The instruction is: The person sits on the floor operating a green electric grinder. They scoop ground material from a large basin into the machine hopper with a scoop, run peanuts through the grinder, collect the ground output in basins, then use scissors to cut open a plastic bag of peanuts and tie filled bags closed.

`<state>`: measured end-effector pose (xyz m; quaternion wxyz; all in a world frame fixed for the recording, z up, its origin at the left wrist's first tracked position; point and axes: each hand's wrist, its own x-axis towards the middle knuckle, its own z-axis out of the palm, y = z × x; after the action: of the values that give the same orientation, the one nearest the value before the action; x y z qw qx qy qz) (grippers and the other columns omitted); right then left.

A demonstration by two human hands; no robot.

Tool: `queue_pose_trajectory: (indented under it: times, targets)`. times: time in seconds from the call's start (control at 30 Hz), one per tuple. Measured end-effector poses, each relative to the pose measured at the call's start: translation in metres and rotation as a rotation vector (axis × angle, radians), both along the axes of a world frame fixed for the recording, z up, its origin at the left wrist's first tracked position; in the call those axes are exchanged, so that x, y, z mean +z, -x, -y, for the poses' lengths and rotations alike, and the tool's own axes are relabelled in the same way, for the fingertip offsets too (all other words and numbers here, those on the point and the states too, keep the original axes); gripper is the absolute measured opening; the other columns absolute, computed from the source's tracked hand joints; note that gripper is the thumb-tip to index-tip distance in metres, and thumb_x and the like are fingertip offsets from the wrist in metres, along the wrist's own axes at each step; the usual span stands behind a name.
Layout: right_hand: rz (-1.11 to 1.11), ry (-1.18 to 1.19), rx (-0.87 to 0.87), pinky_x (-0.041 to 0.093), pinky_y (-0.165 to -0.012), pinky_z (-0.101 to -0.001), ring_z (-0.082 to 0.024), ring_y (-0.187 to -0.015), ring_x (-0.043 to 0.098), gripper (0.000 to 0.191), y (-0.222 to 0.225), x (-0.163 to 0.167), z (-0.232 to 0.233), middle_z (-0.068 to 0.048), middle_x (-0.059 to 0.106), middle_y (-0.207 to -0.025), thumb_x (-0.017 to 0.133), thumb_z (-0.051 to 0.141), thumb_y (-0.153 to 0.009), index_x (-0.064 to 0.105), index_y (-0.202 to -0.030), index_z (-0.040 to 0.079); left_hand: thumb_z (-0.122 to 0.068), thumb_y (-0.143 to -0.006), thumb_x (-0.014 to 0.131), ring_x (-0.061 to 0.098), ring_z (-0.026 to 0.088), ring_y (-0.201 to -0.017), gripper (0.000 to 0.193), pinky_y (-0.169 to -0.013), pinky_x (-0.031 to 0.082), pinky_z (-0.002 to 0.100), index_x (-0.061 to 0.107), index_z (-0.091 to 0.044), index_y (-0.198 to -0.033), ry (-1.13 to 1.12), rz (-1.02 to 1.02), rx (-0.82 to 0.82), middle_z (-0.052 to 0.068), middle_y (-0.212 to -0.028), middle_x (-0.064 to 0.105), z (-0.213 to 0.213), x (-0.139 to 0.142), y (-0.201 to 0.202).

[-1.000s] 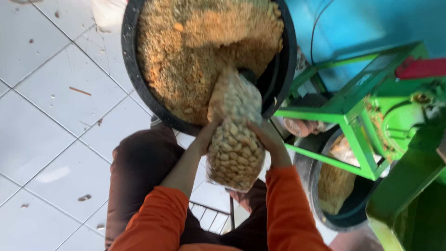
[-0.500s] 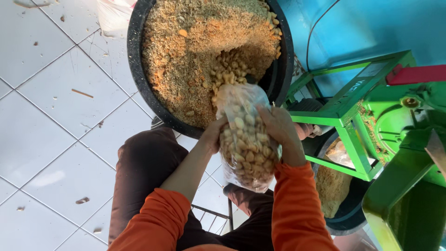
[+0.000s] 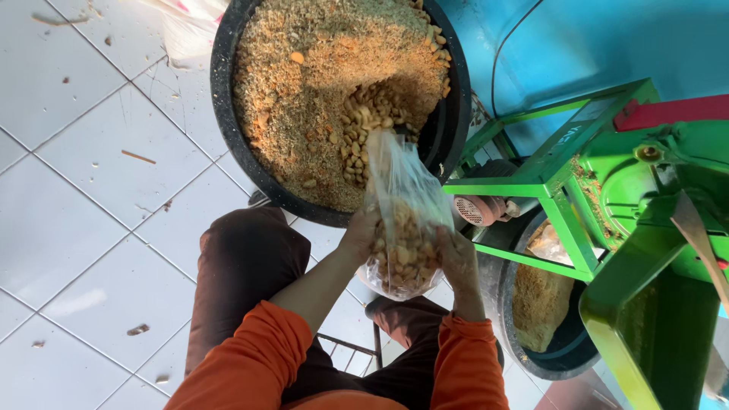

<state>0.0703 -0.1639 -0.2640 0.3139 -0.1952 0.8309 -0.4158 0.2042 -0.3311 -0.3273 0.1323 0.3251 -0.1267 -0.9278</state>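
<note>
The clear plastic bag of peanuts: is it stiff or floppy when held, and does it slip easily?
The plastic bag is probably floppy: its emptied upper part is crumpled. The nuts bulge at its bottom, so it likely sags. Both the left hand and right hand grip it, suggesting thin film may slip.

I see a white tiled floor carrying everything here. A big black tub of ground meal stands on it, a second black tub sits beside it under the green machine frame, and small scraps of debris lie scattered across the tiles.
</note>
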Motion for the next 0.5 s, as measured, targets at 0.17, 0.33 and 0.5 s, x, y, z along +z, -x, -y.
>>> queue_pose_trajectory:
  times: [0.17, 0.33, 0.5]
  targets:
    - [-0.047, 0.004, 0.038, 0.043, -0.064, -0.0272, -0.006, -0.076, 0.050, 0.036, 0.005, -0.028, -0.046, 0.004, 0.062, -0.078, 0.061, 0.028, -0.108, 0.073, -0.096, -0.004, -0.018, -0.099, 0.060, 0.072, 0.016, -0.095, 0.036, -0.081, 0.062, 0.031, 0.056, -0.005, -0.133, 0.028, -0.015, 0.077, 0.006, -0.110, 0.071, -0.021, 0.007, -0.004]
    - [-0.001, 0.031, 0.006, 0.045, -0.071, -0.0254, -0.006, -0.080, 0.052, 0.029, -0.010, -0.035, -0.092, 0.005, 0.064, -0.083, 0.061, 0.028, -0.105, 0.070, -0.101, 0.000, -0.028, -0.104, 0.061, 0.051, 0.018, -0.062, 0.040, -0.046, 0.038, 0.033, 0.051, -0.011, -0.139, 0.095, 0.196, -0.064, 0.011, -0.089, 0.056, -0.044, 0.011, -0.015]
    - [0.124, 0.058, -0.041, 0.046, -0.079, -0.0263, -0.007, -0.087, 0.053, 0.029, -0.037, -0.031, -0.128, 0.005, 0.065, -0.092, 0.059, 0.027, -0.105, 0.070, -0.118, 0.003, -0.026, -0.097, 0.062, 0.067, 0.016, -0.086, 0.053, -0.064, 0.056, 0.031, 0.045, -0.016, -0.146, 0.110, 0.125, 0.019, 0.004, -0.109, 0.068, -0.066, 0.015, -0.033]
